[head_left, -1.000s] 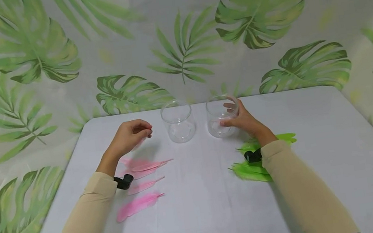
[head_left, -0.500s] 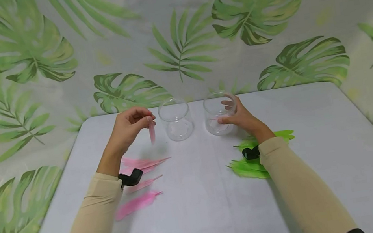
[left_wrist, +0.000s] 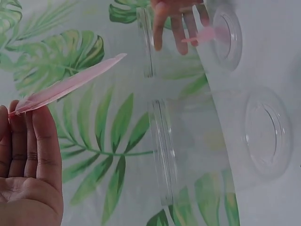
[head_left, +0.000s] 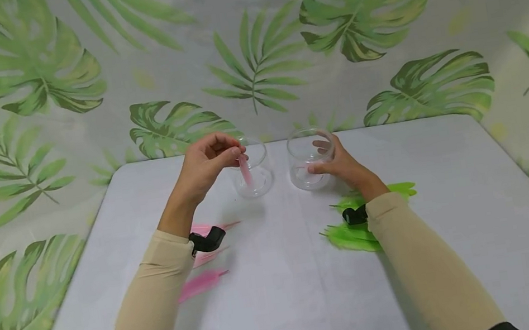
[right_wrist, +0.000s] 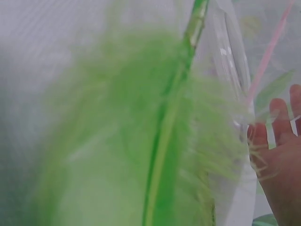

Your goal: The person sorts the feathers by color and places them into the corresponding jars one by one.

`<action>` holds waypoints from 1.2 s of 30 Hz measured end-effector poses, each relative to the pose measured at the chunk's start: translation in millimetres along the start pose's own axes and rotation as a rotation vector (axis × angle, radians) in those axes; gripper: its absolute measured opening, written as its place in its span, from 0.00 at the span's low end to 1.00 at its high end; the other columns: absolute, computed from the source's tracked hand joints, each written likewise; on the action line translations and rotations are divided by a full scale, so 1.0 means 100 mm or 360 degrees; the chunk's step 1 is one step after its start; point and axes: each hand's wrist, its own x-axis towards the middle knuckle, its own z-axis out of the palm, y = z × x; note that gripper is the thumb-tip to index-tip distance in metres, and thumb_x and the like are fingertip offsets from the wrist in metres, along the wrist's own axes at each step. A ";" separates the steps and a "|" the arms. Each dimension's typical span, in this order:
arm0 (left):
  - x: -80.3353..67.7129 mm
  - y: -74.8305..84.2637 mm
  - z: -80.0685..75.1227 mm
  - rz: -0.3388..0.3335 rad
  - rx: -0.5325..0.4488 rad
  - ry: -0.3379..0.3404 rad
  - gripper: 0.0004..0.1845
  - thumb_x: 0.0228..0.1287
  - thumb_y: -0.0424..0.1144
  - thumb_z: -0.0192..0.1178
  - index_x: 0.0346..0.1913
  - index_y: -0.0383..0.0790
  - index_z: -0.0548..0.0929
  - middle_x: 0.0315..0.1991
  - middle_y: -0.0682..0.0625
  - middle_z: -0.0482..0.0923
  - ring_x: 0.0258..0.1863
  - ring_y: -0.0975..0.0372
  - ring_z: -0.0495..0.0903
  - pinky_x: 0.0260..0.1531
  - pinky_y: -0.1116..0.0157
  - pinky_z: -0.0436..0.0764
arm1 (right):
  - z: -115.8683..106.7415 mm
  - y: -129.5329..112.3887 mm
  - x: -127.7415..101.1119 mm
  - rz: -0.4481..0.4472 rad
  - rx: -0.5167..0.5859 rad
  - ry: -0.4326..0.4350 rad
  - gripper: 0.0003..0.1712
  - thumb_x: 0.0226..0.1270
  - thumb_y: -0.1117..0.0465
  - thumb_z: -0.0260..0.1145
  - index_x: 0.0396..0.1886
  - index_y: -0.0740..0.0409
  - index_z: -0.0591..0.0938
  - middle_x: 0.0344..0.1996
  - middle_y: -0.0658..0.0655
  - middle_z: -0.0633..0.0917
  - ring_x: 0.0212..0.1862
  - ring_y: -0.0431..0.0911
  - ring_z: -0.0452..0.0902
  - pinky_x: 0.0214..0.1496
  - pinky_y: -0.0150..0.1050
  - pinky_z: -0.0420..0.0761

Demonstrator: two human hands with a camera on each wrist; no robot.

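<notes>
My left hand (head_left: pixel 206 165) pinches a pink feather (head_left: pixel 245 171) by its quill, thumb against fingers. The feather hangs down and overlaps the left clear jar (head_left: pixel 262 183) in the head view. In the left wrist view its vane (left_wrist: pixel 75 87) points towards that jar's open mouth. My right hand (head_left: pixel 346 165) grips the right clear jar (head_left: pixel 301 154), thumb at the front and fingers behind. Inside this jar lies another pink feather (left_wrist: pixel 207 34). Both jars stand upright near the table's far edge. A green feather (right_wrist: pixel 160 141) fills much of the right wrist view.
On the left of the white table (head_left: pixel 283 297), several pink feathers (head_left: pixel 203 282) lie partly hidden by my left forearm. Several green feathers (head_left: pixel 351 237) lie on the right, partly beneath my right wrist. A leaf-patterned cloth (head_left: pixel 252 76) hangs behind the table.
My left hand has moved right and a little up with the pink feather, from beside the left jar to its rim. The right hand keeps its grip on the right jar.
</notes>
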 end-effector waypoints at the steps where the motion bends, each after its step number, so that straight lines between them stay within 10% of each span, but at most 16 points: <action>1: 0.03 0.00 0.02 0.0008 -0.0003 -0.0008 0.04 0.66 0.30 0.62 0.42 0.36 0.80 0.39 0.50 0.84 0.37 0.62 0.86 0.45 0.63 0.86 | 0.00 0.00 0.00 -0.0002 -0.0007 0.0002 0.58 0.62 0.66 0.70 0.80 0.44 0.42 0.79 0.62 0.54 0.81 0.57 0.45 0.80 0.58 0.50; 22: 0.99 0.06 0.50 -0.0018 -0.0266 0.0188 0.06 0.68 0.29 0.60 0.46 0.33 0.80 0.35 0.51 0.83 0.34 0.64 0.86 0.44 0.63 0.86 | -0.02 0.00 0.02 0.0016 -0.0028 -0.0013 0.59 0.63 0.65 0.70 0.80 0.46 0.40 0.79 0.61 0.54 0.80 0.57 0.45 0.80 0.58 0.50; 36: 1.08 -0.31 0.85 -0.0077 -0.0361 0.0353 0.08 0.68 0.28 0.60 0.47 0.29 0.81 0.33 0.53 0.83 0.32 0.66 0.86 0.43 0.64 0.87 | -0.02 0.02 0.01 0.0011 -0.0037 -0.0018 0.57 0.63 0.66 0.69 0.80 0.48 0.41 0.78 0.63 0.55 0.80 0.58 0.47 0.80 0.59 0.51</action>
